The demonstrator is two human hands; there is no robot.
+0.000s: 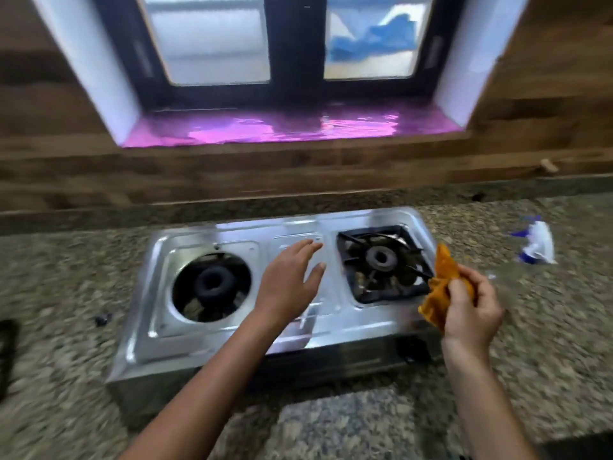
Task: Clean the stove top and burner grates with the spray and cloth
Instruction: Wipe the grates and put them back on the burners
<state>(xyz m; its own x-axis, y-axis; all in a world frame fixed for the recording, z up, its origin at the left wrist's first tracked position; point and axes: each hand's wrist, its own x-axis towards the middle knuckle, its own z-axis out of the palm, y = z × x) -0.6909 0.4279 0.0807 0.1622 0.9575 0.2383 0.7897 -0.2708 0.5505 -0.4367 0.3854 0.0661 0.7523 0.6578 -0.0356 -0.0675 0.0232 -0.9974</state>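
A two-burner steel stove top (pixel 229 340) sits on the granite counter. Its left burner (pixel 211 283) is bare, with no grate over it. A black grate (pixel 384 262) lies over the right burner. My left hand (pixel 292 277) hovers over the stove's middle panel, fingers spread and empty. My right hand (pixel 471 307) is at the stove's right edge, gripping a crumpled orange cloth (pixel 442 283). A white and blue spray bottle (pixel 537 244) lies blurred on the counter to the far right.
The speckled granite counter (pixel 66 293) runs to both sides of the stove. A dark object (pixel 6 350) shows at the left edge, and a small dark piece (pixel 102 319) lies near the stove's left side. Behind is a wooden wall with a window and a purple sill (pixel 292 126).
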